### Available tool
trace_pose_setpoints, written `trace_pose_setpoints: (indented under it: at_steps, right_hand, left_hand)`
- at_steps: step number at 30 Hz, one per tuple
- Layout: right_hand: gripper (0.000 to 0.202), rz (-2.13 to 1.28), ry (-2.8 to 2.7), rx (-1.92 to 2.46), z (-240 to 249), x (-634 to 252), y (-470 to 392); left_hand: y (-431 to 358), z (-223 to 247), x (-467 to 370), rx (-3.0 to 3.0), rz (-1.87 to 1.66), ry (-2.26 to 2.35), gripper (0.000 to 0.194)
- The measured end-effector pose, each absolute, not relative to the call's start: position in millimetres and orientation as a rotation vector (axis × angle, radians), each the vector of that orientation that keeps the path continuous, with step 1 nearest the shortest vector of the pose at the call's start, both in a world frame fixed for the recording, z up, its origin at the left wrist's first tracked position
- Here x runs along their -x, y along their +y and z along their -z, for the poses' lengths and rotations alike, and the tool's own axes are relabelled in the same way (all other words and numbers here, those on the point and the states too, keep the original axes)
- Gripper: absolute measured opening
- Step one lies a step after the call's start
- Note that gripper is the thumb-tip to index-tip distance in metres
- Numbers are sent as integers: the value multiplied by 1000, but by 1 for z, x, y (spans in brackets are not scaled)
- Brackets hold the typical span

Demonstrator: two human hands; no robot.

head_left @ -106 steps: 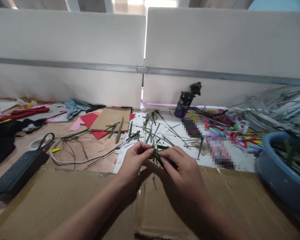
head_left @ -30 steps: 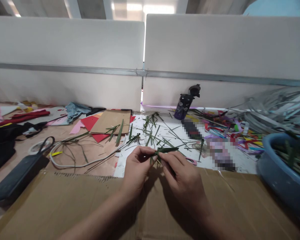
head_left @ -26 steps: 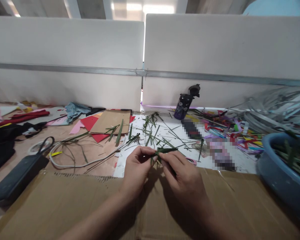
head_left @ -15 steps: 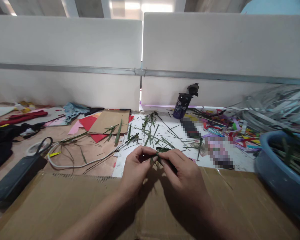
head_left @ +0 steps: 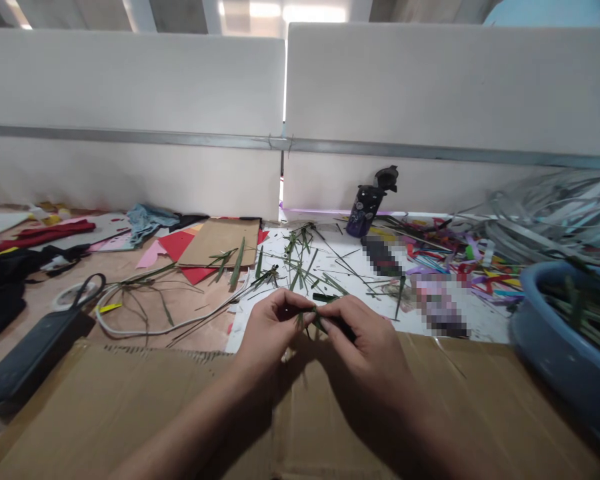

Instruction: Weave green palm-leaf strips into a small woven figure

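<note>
Near the front edge of a white sheet (head_left: 365, 263), my left hand (head_left: 275, 333) and my right hand (head_left: 363, 337) meet at the fingertips. Both pinch a small bundle of green leaf strips (head_left: 310, 319) between thumb and forefinger. Short strip ends poke out below the fingers, and the rest of the bundle is hidden by them. Loose green leaf pieces (head_left: 300, 270) lie scattered over the sheet behind my hands. Brown cardboard (head_left: 180, 407) lies beneath my forearms.
A blue basin (head_left: 545, 333) of green strips stands at the right. Behind are a dark bottle (head_left: 364, 212) with its lid up, colourful strips (head_left: 480, 267) and coiled clear bands (head_left: 555, 213). On the left lie a black power bank (head_left: 35, 360) and a white cable (head_left: 145, 332).
My fingers have shifted slightly around the bundle, and a curved strip end now shows beneath them. Both hands remain together in nearly the same place.
</note>
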State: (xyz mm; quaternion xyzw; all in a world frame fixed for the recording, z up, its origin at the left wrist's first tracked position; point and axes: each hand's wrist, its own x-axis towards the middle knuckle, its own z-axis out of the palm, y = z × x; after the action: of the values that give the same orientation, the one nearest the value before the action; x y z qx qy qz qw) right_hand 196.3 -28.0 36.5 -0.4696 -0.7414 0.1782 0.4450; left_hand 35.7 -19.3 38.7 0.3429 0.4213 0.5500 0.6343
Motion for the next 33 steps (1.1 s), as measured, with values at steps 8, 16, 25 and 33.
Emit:
trace_pose_setpoints:
  at_steps: [8, 16, 25, 33]
  right_hand:
    - [12, -592, -1741, 1161, -36, -199, -21]
    - [12, -519, -1772, 1144, -37, -205, -15]
    - [10, -446, -1802, 1147, -36, -202, -18]
    - [12, -481, -1834, 1113, -36, -204, -18]
  left_hand:
    - [-21, -51, -24, -730, -1091, 956, 22]
    - [-19, -56, -20, -713, -1039, 944, 25]
    - [-16, -48, -20, -681, -1084, 910, 19]
    - [-13, -48, -21, -679, -1102, 923, 20]
